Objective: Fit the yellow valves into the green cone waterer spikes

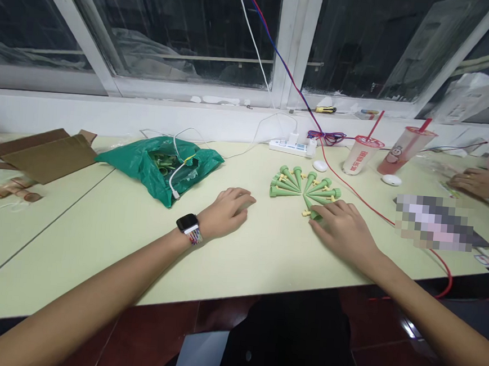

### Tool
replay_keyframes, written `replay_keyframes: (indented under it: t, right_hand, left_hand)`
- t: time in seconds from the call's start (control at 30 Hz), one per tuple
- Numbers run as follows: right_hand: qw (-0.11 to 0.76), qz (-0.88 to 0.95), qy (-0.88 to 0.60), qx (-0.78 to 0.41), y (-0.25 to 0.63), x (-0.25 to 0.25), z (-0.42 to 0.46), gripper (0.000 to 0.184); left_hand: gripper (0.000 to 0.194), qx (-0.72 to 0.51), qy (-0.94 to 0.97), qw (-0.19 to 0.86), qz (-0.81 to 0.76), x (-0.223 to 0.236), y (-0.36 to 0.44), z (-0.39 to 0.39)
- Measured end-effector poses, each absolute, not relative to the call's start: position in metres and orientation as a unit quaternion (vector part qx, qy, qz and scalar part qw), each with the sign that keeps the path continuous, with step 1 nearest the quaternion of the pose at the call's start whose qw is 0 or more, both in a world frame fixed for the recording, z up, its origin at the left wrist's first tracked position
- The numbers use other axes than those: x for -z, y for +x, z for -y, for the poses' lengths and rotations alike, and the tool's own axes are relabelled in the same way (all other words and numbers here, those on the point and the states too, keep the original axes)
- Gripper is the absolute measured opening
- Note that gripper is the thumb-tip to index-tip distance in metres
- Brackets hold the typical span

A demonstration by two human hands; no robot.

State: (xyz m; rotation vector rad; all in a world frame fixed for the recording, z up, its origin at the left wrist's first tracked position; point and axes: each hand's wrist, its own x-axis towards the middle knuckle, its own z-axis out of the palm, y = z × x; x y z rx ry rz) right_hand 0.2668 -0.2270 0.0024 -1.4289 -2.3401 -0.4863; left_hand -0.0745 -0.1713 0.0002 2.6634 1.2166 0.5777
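Green plant watering spikes (297, 176) with small yellow valves lie in a fan on the pale table, their tips pointing to one middle point. My right hand (346, 233) has its fingers closed on the nearest green watering spike (307, 202) at the fan's lower right, and partly covers its wide end. To the left of the fan, my left hand (227, 212) rests on the table with its fingers apart and nothing in it. A green plastic bag (131, 163) lies beyond that hand; its torn opening shows more green pieces.
A cardboard box (47, 153) and wooden pieces (15, 187) lie at far left. Behind the fan are a power strip (289, 147) and cables. Two drink cups (361, 156) stand at back right, near a blurred-out flat device (440, 224). Another person's hand (481, 183) reaches in from the right.
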Motion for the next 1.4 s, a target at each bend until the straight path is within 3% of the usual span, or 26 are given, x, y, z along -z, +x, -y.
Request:
replay_keyframes:
  t: [0.17,0.37,0.53,0.63,0.8,1.07,1.2,1.4]
  right_hand:
    - [0.240,0.837,-0.472,0.136,0.281,-0.024,0.218,0.030]
    - [0.337,0.819,-0.462,-0.041,0.273,-0.074,0.212,0.020]
    - [0.313,0.764,-0.459,-0.328,0.226,-0.078,0.191,0.048]
    - [0.311,0.747,-0.403,-0.428,0.197,-0.068,0.176,0.056]
    - [0.286,0.750,-0.348,-0.485,0.160,-0.054,0.169,0.057]
    - [0.346,0.668,-0.345,-0.561,0.140,-0.033,0.179,0.047]
    - [0.403,0.680,-0.341,-0.508,0.137,-0.025,0.186,0.042]
    - [0.411,0.743,-0.335,-0.408,0.131,-0.017,0.193,0.027]
  left_hand:
    - [0.040,-0.203,0.889,0.080,-0.402,0.002,-0.074,0.172]
    - [0.038,-0.242,0.877,0.097,-0.404,-0.002,-0.071,0.172]
    - [0.026,-0.325,0.859,0.183,-0.352,-0.017,-0.068,0.180]
    - [0.027,-0.355,0.829,0.279,-0.329,-0.022,-0.065,0.186]
    - [0.032,-0.368,0.794,0.353,-0.331,-0.020,-0.057,0.194]
    - [0.033,-0.389,0.784,0.327,-0.355,-0.016,-0.053,0.196]
    - [0.032,-0.395,0.784,0.304,-0.369,-0.015,-0.052,0.198]
    - [0.034,-0.407,0.760,0.349,-0.368,-0.014,-0.048,0.202]
